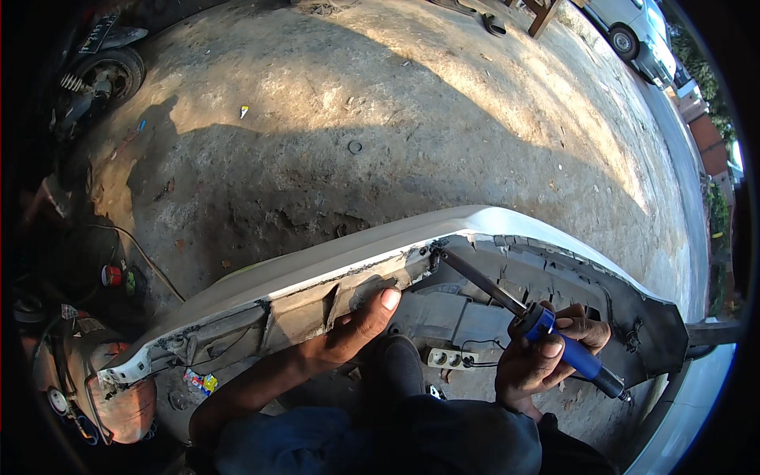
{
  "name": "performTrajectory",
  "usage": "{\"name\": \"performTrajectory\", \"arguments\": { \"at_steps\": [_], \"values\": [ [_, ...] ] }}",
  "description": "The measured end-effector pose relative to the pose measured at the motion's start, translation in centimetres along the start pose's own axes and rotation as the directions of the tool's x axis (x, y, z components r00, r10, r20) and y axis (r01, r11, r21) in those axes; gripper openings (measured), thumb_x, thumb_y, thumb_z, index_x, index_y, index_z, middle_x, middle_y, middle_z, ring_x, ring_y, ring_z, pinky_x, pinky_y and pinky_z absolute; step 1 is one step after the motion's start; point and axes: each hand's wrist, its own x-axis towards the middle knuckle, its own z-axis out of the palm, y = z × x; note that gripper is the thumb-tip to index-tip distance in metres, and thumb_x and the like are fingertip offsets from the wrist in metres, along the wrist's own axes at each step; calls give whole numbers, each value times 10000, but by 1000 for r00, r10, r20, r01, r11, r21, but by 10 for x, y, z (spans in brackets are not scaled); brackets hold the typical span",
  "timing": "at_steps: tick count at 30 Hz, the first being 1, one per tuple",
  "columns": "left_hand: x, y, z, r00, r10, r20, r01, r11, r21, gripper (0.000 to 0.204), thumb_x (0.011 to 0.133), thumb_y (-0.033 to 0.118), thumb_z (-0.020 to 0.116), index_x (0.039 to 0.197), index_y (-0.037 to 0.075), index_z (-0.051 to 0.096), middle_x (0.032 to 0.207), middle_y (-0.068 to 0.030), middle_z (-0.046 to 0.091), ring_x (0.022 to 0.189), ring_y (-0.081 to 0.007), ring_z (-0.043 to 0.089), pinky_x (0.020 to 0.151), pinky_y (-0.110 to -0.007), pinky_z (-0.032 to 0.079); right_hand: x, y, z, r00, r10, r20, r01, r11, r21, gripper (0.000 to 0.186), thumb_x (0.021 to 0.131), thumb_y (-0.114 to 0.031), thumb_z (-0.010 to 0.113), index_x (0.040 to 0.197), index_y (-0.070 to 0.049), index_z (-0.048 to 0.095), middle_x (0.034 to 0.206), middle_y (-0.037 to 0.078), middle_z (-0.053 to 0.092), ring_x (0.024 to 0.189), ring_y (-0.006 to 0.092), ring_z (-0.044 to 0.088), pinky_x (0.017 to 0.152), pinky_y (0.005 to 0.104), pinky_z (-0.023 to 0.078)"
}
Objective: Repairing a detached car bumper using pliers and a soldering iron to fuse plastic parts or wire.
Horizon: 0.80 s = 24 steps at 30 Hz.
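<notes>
Nearest are the person's denim-clad legs (309,443). The hands are well apart: the right hand (548,358) is wrapped around a blue-handled tool (584,360), while the left hand (366,321) touches the bumper (336,251), its thumb visible; I cannot tell how its hidden fingers close. The bumper lies across the front of the legs, and the tool's metal shaft reaches its inner edge. Below sits a white power strip (450,359). Farther off, bare ground (301,103) stretches toward a parked vehicle (621,20).
</notes>
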Motion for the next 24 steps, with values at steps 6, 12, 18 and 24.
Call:
{"name": "performTrajectory", "arguments": {
  "at_steps": [6, 12, 18, 24],
  "values": [
    [0, -18, 3, 995, 58, 77, -2, 812, -584, 376, 1012, 204, 519, 1358, 59, 537, 1354, -66, 572, 1268, -161, 531, 1090, -324, 438, -1, -4, 0, 999, -6, 45, 6, 1000, 12, 450, 848, -307, 774, 1014, -75, 426, 942, 70, 488, 730, 202, 675, 420, 245, 545],
    [4, -12, -3, 988, 131, 85, -104, 958, -268, 400, 1014, 220, 512, 1378, 53, 515, 1397, -76, 541, 1306, -182, 499, 1125, -341, 399, -2, -1, -1, 998, -48, 42, 48, 999, -4, 435, 861, -301, 761, 1013, -70, 424, 948, 73, 489, 737, 204, 681, 426, 239, 542],
    [-6, -19, -2, 997, -6, 73, 18, 986, -165, 517, 975, 277, 542, 1422, 35, 446, 1383, -108, 520, 1270, -191, 485, 1086, -330, 376, -3, -2, -6, 997, -24, 69, 22, 999, 26, 428, 860, -283, 762, 1026, -74, 426, 1020, 85, 525, 808, 229, 694, 456, 245, 556],
    [-6, -13, -1, 996, -81, 23, 83, 985, -151, 494, 966, 266, 564, 1392, 32, 480, 1335, -96, 564, 1208, -175, 532, 1036, -316, 423, -4, -2, -9, 996, -29, 81, 26, 999, 36, 421, 855, -267, 768, 1040, -78, 440, 1112, 83, 554, 876, 266, 696, 477, 276, 574]
  ]
}}
